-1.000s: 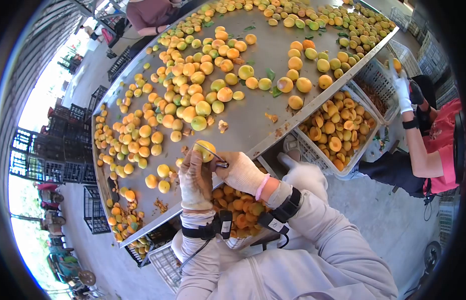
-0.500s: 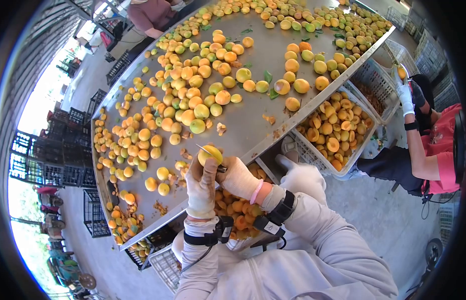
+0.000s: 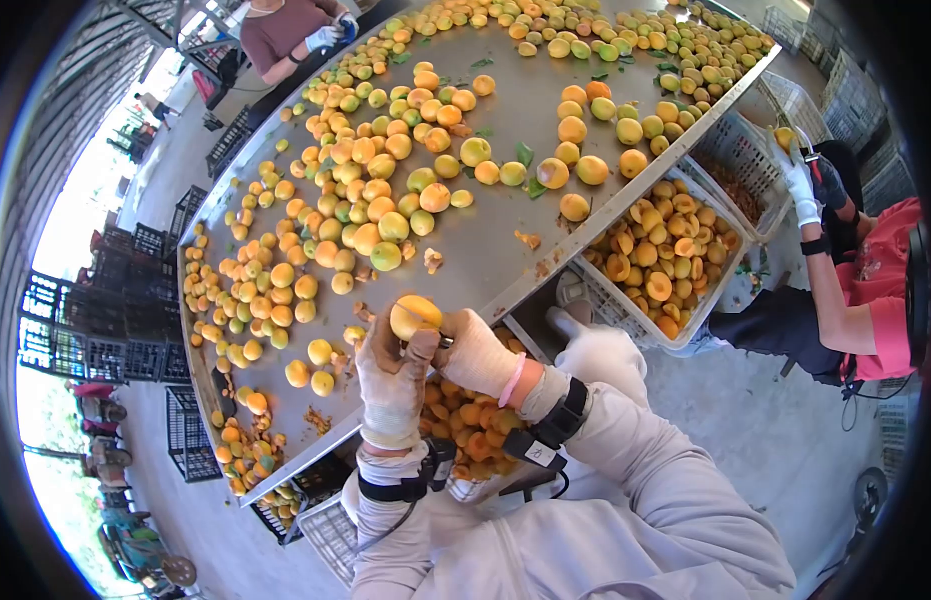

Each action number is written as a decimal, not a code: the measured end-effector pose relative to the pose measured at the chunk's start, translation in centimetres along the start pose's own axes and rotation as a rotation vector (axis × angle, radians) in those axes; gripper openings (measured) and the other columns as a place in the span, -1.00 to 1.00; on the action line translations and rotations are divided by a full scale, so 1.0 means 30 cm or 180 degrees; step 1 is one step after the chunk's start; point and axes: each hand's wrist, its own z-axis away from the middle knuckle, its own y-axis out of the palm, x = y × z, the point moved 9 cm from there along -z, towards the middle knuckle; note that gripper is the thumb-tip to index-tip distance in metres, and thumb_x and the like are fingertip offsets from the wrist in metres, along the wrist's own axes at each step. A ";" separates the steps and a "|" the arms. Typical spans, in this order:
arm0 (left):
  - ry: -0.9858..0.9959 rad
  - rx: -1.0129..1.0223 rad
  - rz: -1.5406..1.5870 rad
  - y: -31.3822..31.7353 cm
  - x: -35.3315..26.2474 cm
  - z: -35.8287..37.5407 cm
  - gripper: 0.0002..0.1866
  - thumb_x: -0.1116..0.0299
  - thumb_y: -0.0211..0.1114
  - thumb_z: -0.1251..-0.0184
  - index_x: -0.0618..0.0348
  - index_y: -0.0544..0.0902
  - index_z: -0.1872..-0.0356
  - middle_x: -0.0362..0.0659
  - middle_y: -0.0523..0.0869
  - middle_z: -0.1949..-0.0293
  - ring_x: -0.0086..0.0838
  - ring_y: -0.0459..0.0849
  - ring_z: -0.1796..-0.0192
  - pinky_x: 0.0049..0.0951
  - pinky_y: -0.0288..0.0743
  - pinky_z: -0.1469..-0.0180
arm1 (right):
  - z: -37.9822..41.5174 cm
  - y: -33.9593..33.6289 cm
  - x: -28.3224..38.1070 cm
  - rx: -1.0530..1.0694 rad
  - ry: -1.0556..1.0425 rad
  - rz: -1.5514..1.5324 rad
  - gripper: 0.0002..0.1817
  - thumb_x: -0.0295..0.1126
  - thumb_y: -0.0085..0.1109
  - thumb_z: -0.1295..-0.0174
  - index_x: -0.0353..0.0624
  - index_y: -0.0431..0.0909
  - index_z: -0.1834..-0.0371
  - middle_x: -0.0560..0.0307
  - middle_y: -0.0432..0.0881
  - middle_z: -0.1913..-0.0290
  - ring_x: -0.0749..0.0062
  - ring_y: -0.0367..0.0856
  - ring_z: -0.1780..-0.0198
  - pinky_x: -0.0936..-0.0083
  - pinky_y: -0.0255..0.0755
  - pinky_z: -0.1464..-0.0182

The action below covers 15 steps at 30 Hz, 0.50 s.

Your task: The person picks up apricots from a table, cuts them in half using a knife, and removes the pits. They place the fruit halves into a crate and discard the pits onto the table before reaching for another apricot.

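My left hand, in a pale stained glove, grips a yellow-orange apricot above the table's near edge. Close beside it, my gloved right hand is closed around a small knife. Only a dark bit of the knife shows at the fingers; its blade is hidden behind or in the apricot. Below my hands, apricot halves fill a container. Whole apricots in yellow, orange and green lie spread over the metal table, with some leaves and brown scraps among them.
A white crate of apricot halves stands right of my knees. Another crate holds brown scraps. A co-worker in a red shirt works at the right, holding an apricot. Another person stands across the table. Black crates are stacked left.
The apricot has turned in my left hand, and the blade that stuck up beside it no longer shows. My left hand has shifted slightly left. The person across the table has moved their hands into view.
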 end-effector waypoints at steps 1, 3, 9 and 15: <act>0.0025 0.0021 -0.0225 0.010 -0.031 0.002 -0.28 0.46 0.52 0.06 0.39 0.43 -0.20 -0.06 0.62 -0.03 -0.37 0.57 -0.08 -0.34 0.47 -0.13 | 0.002 0.000 -0.011 0.0179 0.0168 -0.0113 -0.76 -0.30 0.24 -0.14 -0.18 0.61 0.19 -0.13 0.65 0.36 -0.03 0.61 0.30 0.32 0.49 0.21; 0.1089 0.0113 -0.2459 0.058 -0.189 0.005 -0.31 0.47 0.52 0.07 0.41 0.47 -0.16 -0.05 0.62 -0.03 -0.37 0.57 -0.08 -0.33 0.47 -0.13 | 0.003 0.020 -0.039 0.0436 0.0262 -0.0257 -0.76 -0.30 0.24 -0.15 -0.18 0.60 0.17 -0.09 0.65 0.37 0.09 0.61 0.34 0.35 0.48 0.22; 0.0665 0.0625 -0.1510 0.030 -0.215 -0.026 -0.38 0.35 0.56 0.18 0.39 0.58 0.01 -0.01 0.62 -0.03 -0.34 0.58 -0.07 -0.34 0.42 -0.17 | 0.014 0.023 0.067 0.0707 -0.0155 -0.0923 -0.75 -0.30 0.26 -0.19 -0.22 0.57 0.16 0.12 0.63 0.41 0.51 0.50 0.36 0.46 0.46 0.21; -0.0365 0.1291 -0.1436 0.073 -0.129 -0.070 -0.45 0.26 0.55 0.16 0.38 0.63 0.12 -0.02 0.67 0.09 -0.43 0.62 0.10 -0.44 0.48 -0.03 | 0.013 0.050 0.018 0.0132 0.0193 -0.1383 -0.77 -0.28 0.23 -0.23 -0.22 0.57 0.20 0.19 0.60 0.41 0.57 0.50 0.33 0.50 0.45 0.23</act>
